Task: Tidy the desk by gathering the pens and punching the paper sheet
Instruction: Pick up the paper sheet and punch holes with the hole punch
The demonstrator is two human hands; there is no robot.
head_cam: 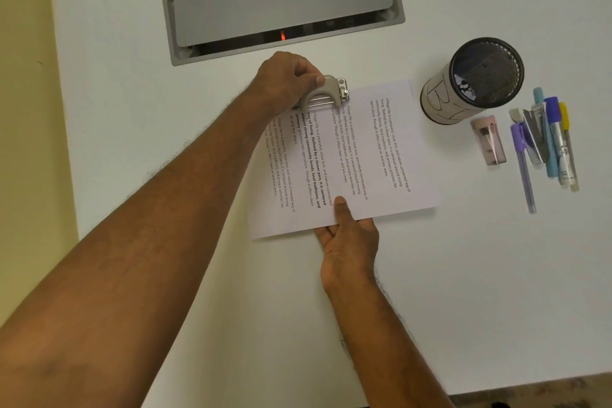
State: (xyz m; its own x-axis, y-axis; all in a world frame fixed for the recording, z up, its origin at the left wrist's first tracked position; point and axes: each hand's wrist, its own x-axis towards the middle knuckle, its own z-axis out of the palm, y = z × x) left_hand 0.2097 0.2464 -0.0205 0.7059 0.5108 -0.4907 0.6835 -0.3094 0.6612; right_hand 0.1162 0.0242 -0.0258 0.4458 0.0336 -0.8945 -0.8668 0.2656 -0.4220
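Under the left hand [291, 81] sits the punch [326, 94], fingers curled over its lever, its slot taking the far edge of the sheet [361, 156]. Nearer, the right hand [347, 235] pinches the sheet's near edge, thumb on top. Punching looks to be the step in hand; next calls for a firm downward press. Right of both hands, the pens [546, 139] lie loose on the worktop [496, 275] beside the cup [477, 83], ungathered.

The paper sheet [364, 156] has printed lines that say "Village life is a peaceful, close-knit, and nature-connected way of living." One part in thick dark letters says "Defined by a slower pace, it is centered around strong community bonds." The pen cup [470, 79] has big hand-drawn letters, and only a "B" can be read.
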